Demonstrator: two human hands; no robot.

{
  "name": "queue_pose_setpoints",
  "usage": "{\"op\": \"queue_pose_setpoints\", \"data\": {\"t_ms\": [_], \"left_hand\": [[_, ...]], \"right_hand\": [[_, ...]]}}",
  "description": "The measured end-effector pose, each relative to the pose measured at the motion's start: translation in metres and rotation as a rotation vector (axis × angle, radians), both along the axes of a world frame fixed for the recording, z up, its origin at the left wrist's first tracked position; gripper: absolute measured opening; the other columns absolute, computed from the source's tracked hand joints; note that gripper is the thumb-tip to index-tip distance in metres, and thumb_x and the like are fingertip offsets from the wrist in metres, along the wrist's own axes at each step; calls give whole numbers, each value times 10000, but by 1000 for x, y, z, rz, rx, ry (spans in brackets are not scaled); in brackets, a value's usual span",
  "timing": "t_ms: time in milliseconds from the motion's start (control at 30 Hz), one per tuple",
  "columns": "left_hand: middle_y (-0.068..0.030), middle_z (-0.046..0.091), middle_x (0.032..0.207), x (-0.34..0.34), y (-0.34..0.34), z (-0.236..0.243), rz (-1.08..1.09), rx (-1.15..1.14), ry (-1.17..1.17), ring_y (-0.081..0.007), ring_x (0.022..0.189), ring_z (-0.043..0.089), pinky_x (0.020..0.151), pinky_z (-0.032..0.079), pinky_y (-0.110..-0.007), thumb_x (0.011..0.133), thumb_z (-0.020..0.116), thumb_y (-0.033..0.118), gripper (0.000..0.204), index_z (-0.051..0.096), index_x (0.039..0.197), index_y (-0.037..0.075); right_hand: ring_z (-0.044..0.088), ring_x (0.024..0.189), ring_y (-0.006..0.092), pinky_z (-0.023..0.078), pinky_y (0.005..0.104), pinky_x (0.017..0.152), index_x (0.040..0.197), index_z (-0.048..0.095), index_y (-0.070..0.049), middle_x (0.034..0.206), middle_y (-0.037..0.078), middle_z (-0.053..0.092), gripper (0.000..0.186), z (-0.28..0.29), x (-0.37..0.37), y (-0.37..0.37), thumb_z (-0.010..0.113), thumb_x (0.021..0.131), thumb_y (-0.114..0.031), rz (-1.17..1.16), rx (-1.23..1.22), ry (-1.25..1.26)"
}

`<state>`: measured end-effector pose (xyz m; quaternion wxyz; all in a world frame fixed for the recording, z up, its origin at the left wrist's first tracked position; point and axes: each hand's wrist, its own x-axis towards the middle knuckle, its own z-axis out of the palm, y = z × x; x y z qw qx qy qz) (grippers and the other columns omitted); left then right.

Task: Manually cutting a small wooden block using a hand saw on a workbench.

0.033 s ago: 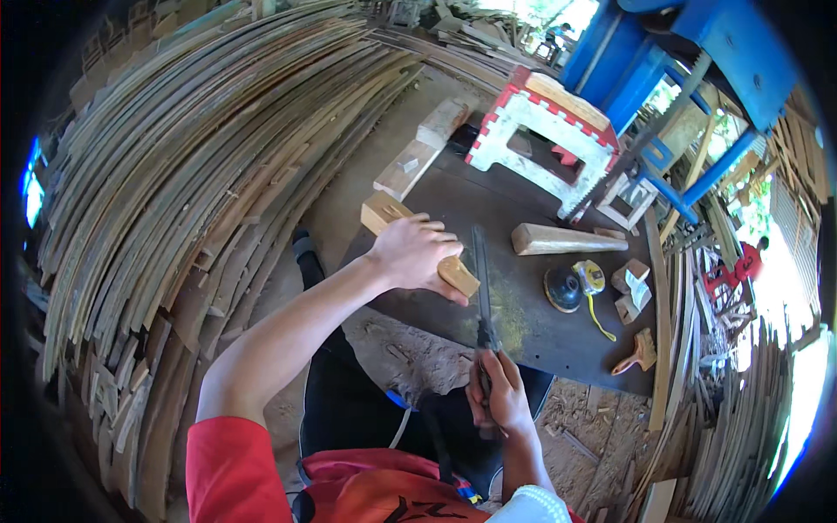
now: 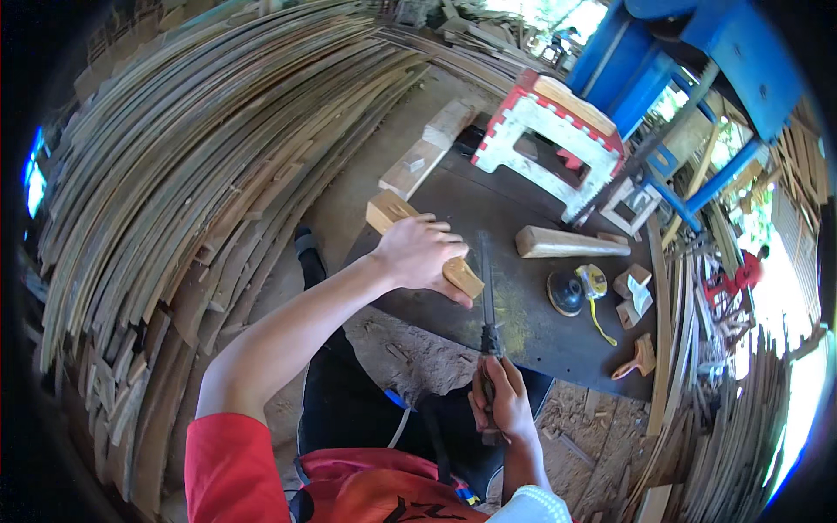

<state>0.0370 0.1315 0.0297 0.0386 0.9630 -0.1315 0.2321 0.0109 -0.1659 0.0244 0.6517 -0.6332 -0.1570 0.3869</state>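
Note:
My left hand [image 2: 423, 253] is wrapped over a short yellowish wooden block [image 2: 390, 210], which has a slot near its far end and a rounded near end. It is held at a slant over the near part of the dark table [image 2: 436, 318]. To its right, my right hand [image 2: 504, 403] grips a file [image 2: 487, 292] by its handle. The long, narrow grey blade points away from me, nearly upright in view, close beside the block's near end. Whether blade and block touch, I cannot tell. Yellowish sawdust [image 2: 508, 324] lies on the tabletop beside the blade.
A tapered wooden piece [image 2: 571, 242], a black round tool [image 2: 565, 293], a tape measure [image 2: 592, 281] and a brush [image 2: 638, 357] lie on the right. Behind stand a red-and-white stool [image 2: 551, 144] and a blue machine [image 2: 741, 65]. Long planks [image 2: 218, 148] are stacked left.
The file's blade, slanted and blurred before, now stands straighter and sharper, and its handle shows more below my right hand. My left hand keeps its grip on the block; the whole view shifts slightly.

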Motion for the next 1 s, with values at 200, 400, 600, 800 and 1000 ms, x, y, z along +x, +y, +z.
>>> {"op": "queue_pose_setpoints", "data": {"t_ms": [200,400,600,800,1000], "left_hand": [[-54,770,988,2,2,-3,25,-1,77,-225,977,724,927,545,-363,680,561,971,951,779,1005,105],[-40,757,957,3,8,-5,-7,-29,1,-229,983,718,921,566,-378,669,558,982,966,773,1016,106],[-44,761,933,10,4,1,44,37,132,-241,902,736,836,597,-386,683,533,995,970,776,988,106],[20,669,761,11,11,-14,-23,61,-118,-159,742,679,630,570,-304,685,541,999,876,690,809,145],[10,680,773,16,7,-17,-78,75,-124,-165,772,706,666,589,-347,691,549,993,869,696,819,146]], "right_hand": [[408,322,188,369,318,302,1068,481,-32,568,72,454,287,-8,14,16,380,1149,-288,-7,49,16],[405,320,191,367,314,311,1059,478,-20,568,76,465,294,-3,-6,3,386,1147,-286,-37,-18,-2],[411,325,177,352,298,315,1015,517,-10,568,67,467,324,-2,9,7,394,1143,-281,-40,-16,30],[441,352,151,373,284,329,998,496,-29,580,48,490,288,4,-14,-7,405,1147,-258,-18,-26,40],[454,350,149,358,281,324,978,508,-24,590,52,506,301,-2,-1,-5,412,1145,-256,-56,10,98]]}}
